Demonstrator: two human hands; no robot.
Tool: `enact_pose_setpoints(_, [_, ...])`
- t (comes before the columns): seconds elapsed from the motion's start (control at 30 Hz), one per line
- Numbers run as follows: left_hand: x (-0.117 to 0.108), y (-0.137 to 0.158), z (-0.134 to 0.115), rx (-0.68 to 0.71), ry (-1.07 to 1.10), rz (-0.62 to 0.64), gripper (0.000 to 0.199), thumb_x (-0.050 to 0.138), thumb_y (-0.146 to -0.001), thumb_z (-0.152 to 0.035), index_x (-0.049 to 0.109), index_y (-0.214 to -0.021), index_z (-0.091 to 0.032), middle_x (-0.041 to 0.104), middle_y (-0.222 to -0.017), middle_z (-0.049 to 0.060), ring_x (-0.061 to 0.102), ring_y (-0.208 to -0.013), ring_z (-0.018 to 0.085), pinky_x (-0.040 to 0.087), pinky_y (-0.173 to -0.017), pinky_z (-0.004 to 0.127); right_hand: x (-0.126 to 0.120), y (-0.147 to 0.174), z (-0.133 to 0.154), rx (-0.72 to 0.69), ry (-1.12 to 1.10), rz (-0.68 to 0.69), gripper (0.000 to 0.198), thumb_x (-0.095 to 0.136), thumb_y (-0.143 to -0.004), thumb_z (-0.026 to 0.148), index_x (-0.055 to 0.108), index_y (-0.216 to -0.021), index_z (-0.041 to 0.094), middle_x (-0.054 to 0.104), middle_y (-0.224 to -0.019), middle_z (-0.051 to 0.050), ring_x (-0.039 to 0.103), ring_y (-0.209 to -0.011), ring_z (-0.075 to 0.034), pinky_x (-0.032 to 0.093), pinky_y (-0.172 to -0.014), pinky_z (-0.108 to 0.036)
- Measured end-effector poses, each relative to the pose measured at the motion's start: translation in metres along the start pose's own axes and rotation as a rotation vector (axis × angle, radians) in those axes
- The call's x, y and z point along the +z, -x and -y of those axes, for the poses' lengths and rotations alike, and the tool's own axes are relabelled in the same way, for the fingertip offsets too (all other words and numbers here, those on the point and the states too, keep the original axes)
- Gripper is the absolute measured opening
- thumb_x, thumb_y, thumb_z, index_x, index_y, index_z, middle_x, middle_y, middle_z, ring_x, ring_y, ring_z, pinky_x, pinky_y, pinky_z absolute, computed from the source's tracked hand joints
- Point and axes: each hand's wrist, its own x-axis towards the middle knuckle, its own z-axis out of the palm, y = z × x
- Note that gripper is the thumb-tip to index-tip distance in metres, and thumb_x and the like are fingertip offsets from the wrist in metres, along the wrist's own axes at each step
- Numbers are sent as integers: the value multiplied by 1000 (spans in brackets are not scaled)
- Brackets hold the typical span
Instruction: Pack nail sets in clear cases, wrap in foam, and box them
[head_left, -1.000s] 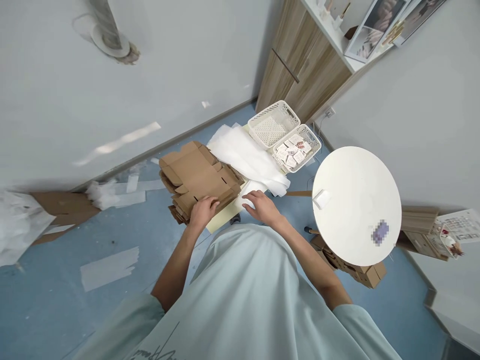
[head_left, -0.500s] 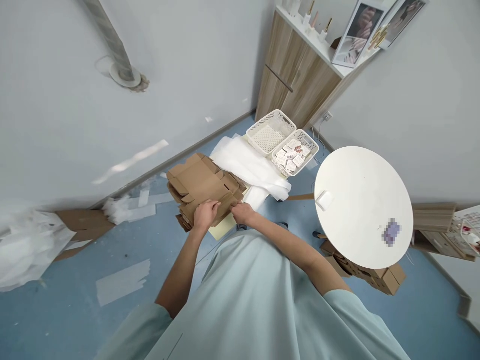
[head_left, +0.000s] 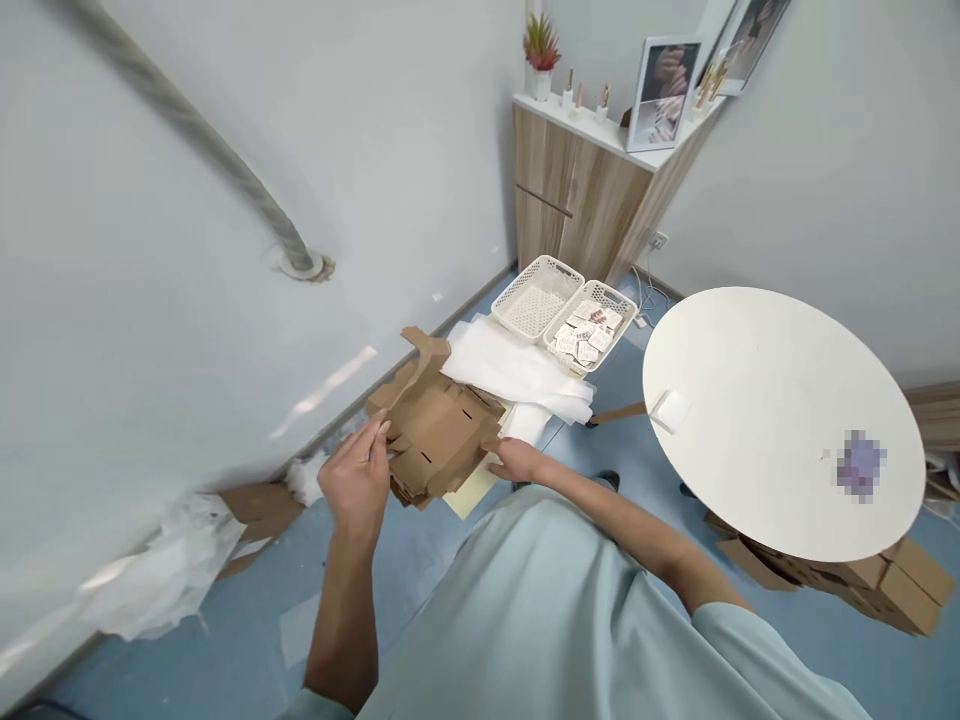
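A stack of flat, unfolded cardboard boxes (head_left: 442, 430) lies low in front of me, its flaps uneven. My left hand (head_left: 356, 472) is closed at the left side of the stack, pinching the edge of a cardboard box (head_left: 412, 380) whose left part is tilted up off the pile. At the right edge of the stack is my right hand (head_left: 517, 458), its thumb and fingers apart, close to or touching the cardboard. White foam sheets (head_left: 517, 365) lie just beyond the boxes.
Two white baskets (head_left: 501, 312) stand beyond the foam, one holding small cards (head_left: 589, 335). A round white table (head_left: 757, 400) is at right, with more cardboard boxes (head_left: 900, 590) beneath. A wooden cabinet (head_left: 577, 190) fills the corner. Plastic wrap (head_left: 169, 570) lies by the left wall.
My left hand has moved left and raised one side of the top cardboard box. My right hand's fingers have loosened at the right edge. The view has shifted.
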Motion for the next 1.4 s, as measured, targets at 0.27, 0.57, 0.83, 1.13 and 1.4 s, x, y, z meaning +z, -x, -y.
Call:
enact_pose_setpoints(0.27, [48,-31,-119,444,155,-37,46,53,-105,-20,65,-148,-32,77,-131,4,75,-119,24,63,-106,40,-135,141,-32,63,-388,-649,30,62,-102,44,80,-115,23,80,-105,-6,70,-77,-18,55,-75,-29])
enact_pose_setpoints(0.57, [213,-10,-319,910,463,400,49,40,-110,-18,56,-156,-30,73,-139,5,65,-135,23,58,-114,41,-220,342,-121,490,-446,-1271,35,75,-88,59,78,-83,25,74,-79,-3,59,-64,-17,49,-62,-30])
enact_pose_setpoints(0.83, [379,94,-431,1169,526,720,55,35,-105,-2,61,-149,-21,70,-143,7,63,-137,19,59,-111,36,-156,467,-255,912,-538,-1326,42,62,-90,55,72,-70,20,58,-58,1,46,-56,-15,36,-59,-29])
enact_pose_setpoints(1.13, [480,184,-437,1244,315,1167,51,48,-96,2,66,-139,-18,72,-140,11,67,-134,21,57,-111,37,-47,493,-354,1059,-829,-1267,66,56,-82,78,77,-76,15,71,-68,-8,57,-63,-20,41,-60,-28])
enact_pose_setpoints(1.4, [490,207,-420,1156,166,1434,50,45,-98,-2,62,-141,-20,68,-146,12,60,-142,24,53,-114,41,-21,493,-367,1293,-768,-971,41,60,-91,53,76,-82,16,73,-80,-9,66,-76,-24,46,-68,-30])
